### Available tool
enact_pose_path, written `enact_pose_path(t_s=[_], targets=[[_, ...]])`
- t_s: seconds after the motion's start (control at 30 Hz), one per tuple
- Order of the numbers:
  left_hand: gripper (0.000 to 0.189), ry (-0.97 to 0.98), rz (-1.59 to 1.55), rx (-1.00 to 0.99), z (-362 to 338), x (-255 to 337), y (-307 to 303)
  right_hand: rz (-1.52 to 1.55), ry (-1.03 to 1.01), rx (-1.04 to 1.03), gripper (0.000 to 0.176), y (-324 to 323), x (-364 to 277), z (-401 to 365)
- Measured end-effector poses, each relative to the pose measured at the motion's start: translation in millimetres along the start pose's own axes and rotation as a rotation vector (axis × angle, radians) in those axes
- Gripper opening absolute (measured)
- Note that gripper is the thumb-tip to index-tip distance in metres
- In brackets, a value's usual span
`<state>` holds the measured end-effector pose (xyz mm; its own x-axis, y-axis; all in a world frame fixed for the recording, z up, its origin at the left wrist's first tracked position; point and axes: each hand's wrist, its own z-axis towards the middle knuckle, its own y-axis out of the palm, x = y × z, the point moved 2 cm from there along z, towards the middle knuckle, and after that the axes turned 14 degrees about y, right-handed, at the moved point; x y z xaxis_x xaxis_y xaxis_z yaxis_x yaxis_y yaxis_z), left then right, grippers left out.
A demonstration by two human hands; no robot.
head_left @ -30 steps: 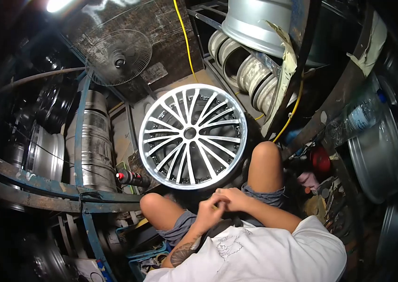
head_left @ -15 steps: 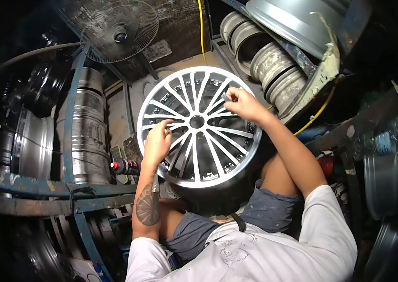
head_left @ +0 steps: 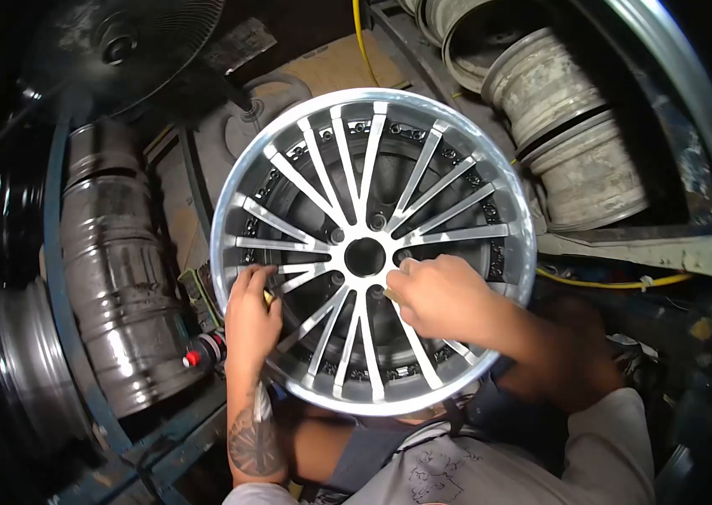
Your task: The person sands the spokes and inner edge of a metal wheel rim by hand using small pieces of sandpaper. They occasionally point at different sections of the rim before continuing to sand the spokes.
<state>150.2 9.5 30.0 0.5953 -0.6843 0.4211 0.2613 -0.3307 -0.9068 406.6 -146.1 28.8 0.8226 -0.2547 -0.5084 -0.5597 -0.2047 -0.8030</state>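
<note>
- Between my knees, leaning face-up toward me, the alloy wheel (head_left: pixel 354 220) fills the middle of my view. Its lower rim sits close against my lap.
- It looks like a multi-spoke rim with a bright polished lip, slim silver spokes fanning out in pairs from a dark hub hole, and a ring of small bolts in the dark recess behind them. The finish looks clean and even from here, and I cannot make out scratches.
- My right hand (head_left: pixel 444 299) rests just below and right of the hub, fingers curled shut on a yellowish piece (head_left: pixel 390 295) pressed to a spoke root.
- My left hand (head_left: pixel 252 316) sits on the lower-left spokes, fingertips pinched on a yellowish bit (head_left: pixel 268 296). What either scrap is, I cannot tell.
- I judge that I am working the spokes by hand, both hands rubbing or fitting close to the hub.
- The next stroke calls for light, steady pressure along the narrow spoke faces, with the wheel braced so it does not roll.
- Just beside my left wrist lies a spray can (head_left: pixel 204 352) with a red tip.
- Further left stands a shiny metal barrel (head_left: pixel 116 278), with a fan (head_left: pixel 120 46) above it.
- Dull old rims (head_left: pixel 574 143) are stacked at upper right, and a yellow cable (head_left: pixel 608 284) runs below them.
</note>
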Motion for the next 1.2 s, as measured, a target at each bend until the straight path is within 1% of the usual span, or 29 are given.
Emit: enact_pose_path(t_s=[0.07, 0.1, 0.2, 0.27, 0.33, 0.37, 0.43, 0.5, 0.53, 0.6, 0.67, 0.7, 0.73, 0.8, 0.87, 0.93, 1.0, 1.07, 1.13, 1.17, 1.2], targets=[[0.036, -0.098, 0.016, -0.064, 6, 0, 2, 0.107, 0.067, -0.013, 0.019, -6, 1, -2], [0.033, -0.091, -0.027, -0.056, 7, 1, 4, 0.155, 0.096, -0.021, 0.021, -11, 4, -2], [0.03, -0.101, -0.077, -0.056, 13, 2, 9, 0.473, 0.257, -0.179, 0.02, -23, 26, -2], [0.029, -0.117, -0.113, -0.05, 13, -3, 10, 0.669, 0.356, -0.2, 0.022, -23, 34, 0], [0.035, -0.139, -0.132, -0.091, 11, -5, 8, 0.848, 0.404, -0.191, 0.022, -12, 42, 3], [0.037, -0.133, -0.138, -0.111, 8, -8, 8, 0.882, 0.326, -0.041, 0.019, -6, 43, 5], [0.045, -0.154, -0.158, -0.172, 4, -9, 6, 0.974, 0.382, 0.002, 0.016, -7, 42, 9], [0.052, -0.099, -0.137, -0.211, 1, -13, 9, 1.105, 0.478, 0.048, 0.015, -7, 42, 10], [0.055, -0.065, -0.124, -0.222, 1, -13, 10, 1.14, 0.494, 0.045, 0.014, -3, 47, 12], [0.055, -0.059, -0.136, -0.234, 0, -14, 11, 1.217, 0.527, 0.029, 0.014, -6, 42, 15], [0.056, -0.074, -0.151, -0.243, 0, -13, 10, 1.177, 0.442, 0.044, 0.015, -3, 36, 15], [0.056, -0.047, -0.152, -0.228, -1, -13, 10, 1.096, 0.391, 0.028, 0.015, 0, 35, 15], [0.055, -0.019, -0.152, -0.214, -2, -13, 12, 1.112, 0.333, 0.056, 0.015, -1, 27, 13], [0.054, -0.007, -0.138, -0.205, -3, -16, 14, 0.922, 0.206, 0.099, 0.017, 6, 25, 12], [0.053, -0.023, -0.134, -0.208, -4, -17, 15, 0.849, 0.145, 0.093, 0.02, 10, 21, 9], [0.053, -0.02, -0.135, -0.196, -6, -17, 15, 0.722, 0.228, 0.022, 0.024, -1, 15, 4], [0.053, 0.006, -0.148, -0.176, -7, -19, 17, 0.529, 0.257, -0.012, 0.023, -6, 22, 2], [0.052, 0.016, -0.159, -0.169, -9, -19, 19, 0.528, 0.33, -0.051, 0.026, -13, 31, 4], [0.051, -0.008, -0.176, -0.17, -9, -20, 20, 0.724, 0.496, -0.109, 0.024, -4, 51, 12], [0.051, -0.049, -0.186, -0.187, -8, -21, 20, 0.932, 0.48, -0.045, 0.023, 2, 60, 16], [0.05, -0.054, -0.18, -0.19, -7, -22, 22, 1.052, 0.49, 0.107, 0.021, 3, 63, 21]])
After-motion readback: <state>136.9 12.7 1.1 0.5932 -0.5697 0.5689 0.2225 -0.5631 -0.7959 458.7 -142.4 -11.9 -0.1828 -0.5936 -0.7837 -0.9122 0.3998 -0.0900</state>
